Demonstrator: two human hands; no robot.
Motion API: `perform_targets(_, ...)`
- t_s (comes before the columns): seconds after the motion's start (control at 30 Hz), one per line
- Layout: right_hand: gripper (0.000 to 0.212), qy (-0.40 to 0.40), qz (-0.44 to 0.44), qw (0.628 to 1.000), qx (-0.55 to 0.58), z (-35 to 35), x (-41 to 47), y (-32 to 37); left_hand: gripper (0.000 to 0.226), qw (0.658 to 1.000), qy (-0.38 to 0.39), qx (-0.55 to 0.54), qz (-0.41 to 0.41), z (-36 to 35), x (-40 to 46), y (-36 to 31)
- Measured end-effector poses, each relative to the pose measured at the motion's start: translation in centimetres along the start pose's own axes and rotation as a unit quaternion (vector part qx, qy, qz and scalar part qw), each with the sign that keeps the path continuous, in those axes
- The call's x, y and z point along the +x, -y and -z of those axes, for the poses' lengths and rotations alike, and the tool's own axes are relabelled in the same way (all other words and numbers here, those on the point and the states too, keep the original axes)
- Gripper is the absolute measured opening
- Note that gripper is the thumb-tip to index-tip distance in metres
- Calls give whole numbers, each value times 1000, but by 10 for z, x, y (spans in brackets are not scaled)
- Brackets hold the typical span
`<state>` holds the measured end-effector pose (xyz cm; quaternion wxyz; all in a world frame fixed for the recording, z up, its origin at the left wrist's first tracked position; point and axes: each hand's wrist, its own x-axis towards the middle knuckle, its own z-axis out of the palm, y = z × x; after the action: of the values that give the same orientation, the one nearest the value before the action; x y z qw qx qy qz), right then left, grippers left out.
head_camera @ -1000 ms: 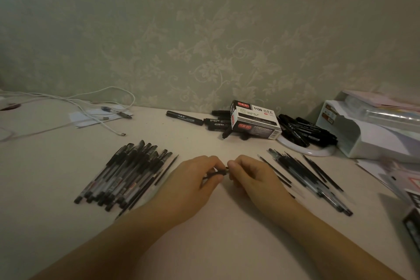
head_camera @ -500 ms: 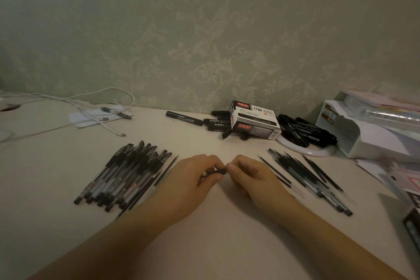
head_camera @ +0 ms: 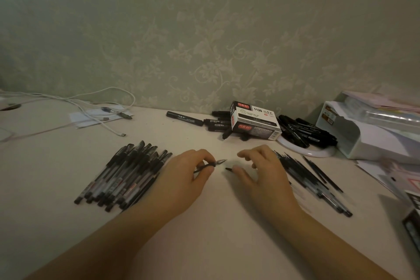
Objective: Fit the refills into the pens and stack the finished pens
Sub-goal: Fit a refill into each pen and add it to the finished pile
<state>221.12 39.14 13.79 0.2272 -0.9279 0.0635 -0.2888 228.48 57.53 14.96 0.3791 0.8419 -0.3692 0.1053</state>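
My left hand [head_camera: 186, 177] grips a pen [head_camera: 210, 165] near its front, and the metal tip points right, bare. My right hand [head_camera: 259, 170] is a short way to the right of it, with a small black piece [head_camera: 228, 169], perhaps a cap, pinched at the thumb; the other fingers are loosely curled. A stack of black-capped pens [head_camera: 122, 173] lies on the table left of my left hand. A loose heap of thin refills and pen bodies [head_camera: 311, 175] lies right of my right hand.
A white marker box labelled 1120 [head_camera: 254, 124] stands at the back, with black markers [head_camera: 184, 118] around it and on a white round plate [head_camera: 318, 153]. White cables [head_camera: 95, 107] lie at back left. A white organiser tray [head_camera: 372, 136] and papers fill the right side.
My hands were together on the pen; now they have drawn apart. The right hand has pulled away to the right with the small black piece, baring the pen's metal tip.
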Motion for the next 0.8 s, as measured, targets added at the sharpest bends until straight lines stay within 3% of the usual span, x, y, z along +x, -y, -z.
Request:
perform_targets(0.1, 31, 61, 1, 997, -40, -5, -2, -6, 15, 1000, 6, 6, 1, 1, 0, 0)
perform_targets(0.3, 1, 50, 7, 998, 24, -4, -1, -6, 15, 999, 45, 25, -14, 2, 0, 0)
perform_targets(0.57, 10, 82, 76, 988, 109, -2, -2, -2, 14, 997, 63, 25, -37, 1, 0, 0)
perform_targets(0.8, 14, 89, 61, 980, 167, 2, -2, 0, 13, 998, 49, 6, -26, 0, 2, 1)
